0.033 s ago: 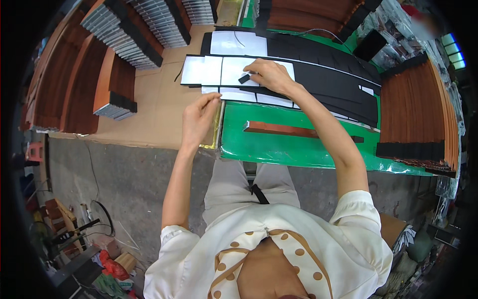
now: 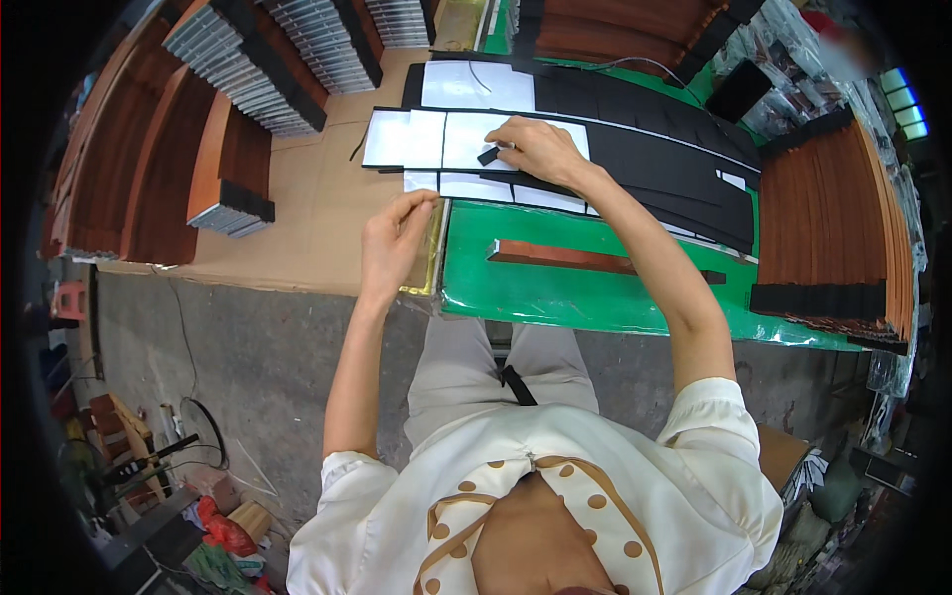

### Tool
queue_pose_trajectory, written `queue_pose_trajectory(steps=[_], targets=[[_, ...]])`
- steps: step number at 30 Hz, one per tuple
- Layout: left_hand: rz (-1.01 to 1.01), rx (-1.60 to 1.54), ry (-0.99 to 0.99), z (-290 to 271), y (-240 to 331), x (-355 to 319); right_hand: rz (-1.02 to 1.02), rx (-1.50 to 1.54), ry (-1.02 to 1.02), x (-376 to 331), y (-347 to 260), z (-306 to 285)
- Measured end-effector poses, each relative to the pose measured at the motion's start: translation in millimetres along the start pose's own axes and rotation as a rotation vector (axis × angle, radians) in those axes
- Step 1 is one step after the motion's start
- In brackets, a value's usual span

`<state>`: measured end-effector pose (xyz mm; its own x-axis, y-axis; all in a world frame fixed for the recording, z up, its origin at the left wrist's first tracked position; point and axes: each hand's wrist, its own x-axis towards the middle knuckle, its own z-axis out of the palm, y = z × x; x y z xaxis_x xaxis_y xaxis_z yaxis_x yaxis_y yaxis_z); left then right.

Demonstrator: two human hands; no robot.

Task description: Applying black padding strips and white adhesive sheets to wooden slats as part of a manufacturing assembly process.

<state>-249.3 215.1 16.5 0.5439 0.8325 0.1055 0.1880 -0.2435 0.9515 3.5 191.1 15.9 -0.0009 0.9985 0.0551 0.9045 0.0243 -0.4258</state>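
Observation:
My right hand (image 2: pixel 540 149) is over white backing sheets (image 2: pixel 476 134) that lie on black strips. Its thumb and fingers pinch a small black rectangular piece (image 2: pixel 487 156). At the near edge of the sheets, my left hand (image 2: pixel 393 243) is closed with thumb and forefinger together; whatever may be between the fingertips is too small to make out. Below the right forearm, a single reddish-brown slat (image 2: pixel 560 257) with a black end lies on the green table cover (image 2: pixel 595 307), partly hidden by that arm.
Stacked brown slats (image 2: pixel 233 164) with black ends line the left side on cardboard (image 2: pixel 322 228). Another tall stack (image 2: pixel 823 213) stands at the right, and more slats (image 2: pixel 615 35) lie at the back. A dark phone-like slab (image 2: pixel 738 91) stands near plastic-wrapped bundles (image 2: pixel 793 59).
My left hand's fingertips have drawn slightly nearer to me. The right hand and the black piece look nearly unchanged, and the whole view has shifted a little.

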Motion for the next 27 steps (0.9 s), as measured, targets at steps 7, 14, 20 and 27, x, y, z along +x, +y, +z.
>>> queue_pose_trajectory(steps=[7,14,20,27], targets=[[-0.076,-0.011,0.035,-14.0,-13.2,-31.5,-0.037,-0.125,-0.043,3.0,-10.1,-1.7],[0.057,-0.020,0.077,-2.5,30.4,-41.9,0.077,0.431,0.112,-40.3,-35.7,-25.4],[0.225,0.047,0.030,16.0,73.7,-63.6,-0.147,0.360,0.136,-119.5,-93.7,-41.9],[0.449,0.164,-0.165,28.7,53.6,-94.8,-0.182,0.311,0.236,-173.6,-102.4,-18.3]])
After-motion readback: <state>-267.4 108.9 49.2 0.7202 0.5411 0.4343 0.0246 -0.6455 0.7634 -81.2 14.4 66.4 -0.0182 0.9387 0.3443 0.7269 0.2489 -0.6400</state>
